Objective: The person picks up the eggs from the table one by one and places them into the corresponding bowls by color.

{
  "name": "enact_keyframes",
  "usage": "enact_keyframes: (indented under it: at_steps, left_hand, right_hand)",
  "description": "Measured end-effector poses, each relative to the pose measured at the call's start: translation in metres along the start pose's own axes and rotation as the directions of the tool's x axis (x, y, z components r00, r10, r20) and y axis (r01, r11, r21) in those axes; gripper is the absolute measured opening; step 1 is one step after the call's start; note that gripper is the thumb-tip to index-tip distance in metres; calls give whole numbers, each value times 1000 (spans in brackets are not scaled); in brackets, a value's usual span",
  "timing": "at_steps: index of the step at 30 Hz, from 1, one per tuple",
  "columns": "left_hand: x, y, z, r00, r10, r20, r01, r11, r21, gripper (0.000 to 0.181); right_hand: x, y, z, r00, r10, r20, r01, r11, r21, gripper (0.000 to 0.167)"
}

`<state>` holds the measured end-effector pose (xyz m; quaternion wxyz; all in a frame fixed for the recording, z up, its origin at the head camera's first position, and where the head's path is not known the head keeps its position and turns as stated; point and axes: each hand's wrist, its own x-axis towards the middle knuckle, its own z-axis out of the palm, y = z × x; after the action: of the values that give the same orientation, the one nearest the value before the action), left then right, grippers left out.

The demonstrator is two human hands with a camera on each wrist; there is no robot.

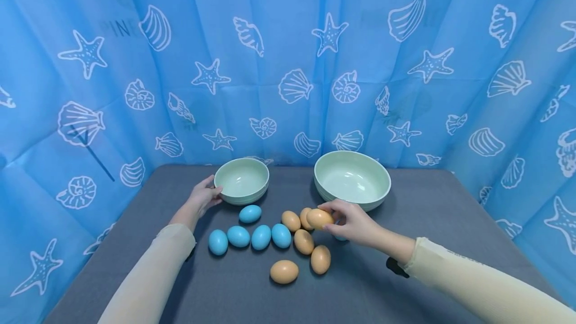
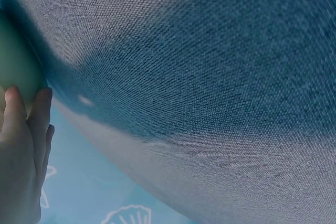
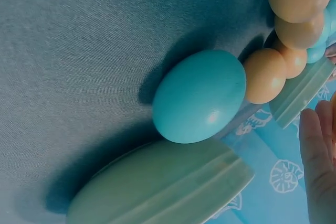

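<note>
My left hand touches the left side of the smaller pale green bowl. In the left wrist view its fingers lie extended against the bowl's outer wall. My right hand pinches a brown egg above the table, in front of the larger pale green bowl. Several more brown eggs lie just below and left of it. A blue egg near the larger bowl is mostly hidden behind the right hand in the head view.
Several blue eggs lie in a loose row on the grey cloth-covered table, with another blue egg near the smaller bowl. One brown egg is nearest the front. A blue shell-patterned curtain hangs around the table.
</note>
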<state>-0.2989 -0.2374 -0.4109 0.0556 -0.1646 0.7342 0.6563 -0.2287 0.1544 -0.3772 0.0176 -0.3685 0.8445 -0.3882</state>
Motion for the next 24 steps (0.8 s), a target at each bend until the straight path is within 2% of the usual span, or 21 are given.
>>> enact_keyframes:
  at_steps: [7,24]
  left_hand:
    - [0,0,1,1000,2,-2,-2,1000,-1,65]
    - [2,-1,-1,1000,8,6,-8,1000,6,64]
  right_hand:
    - [9,-4,-2,1000,-19,8,18,1000,18,35]
    - [26,-14,-1,999,47,5,-47,998,51,36]
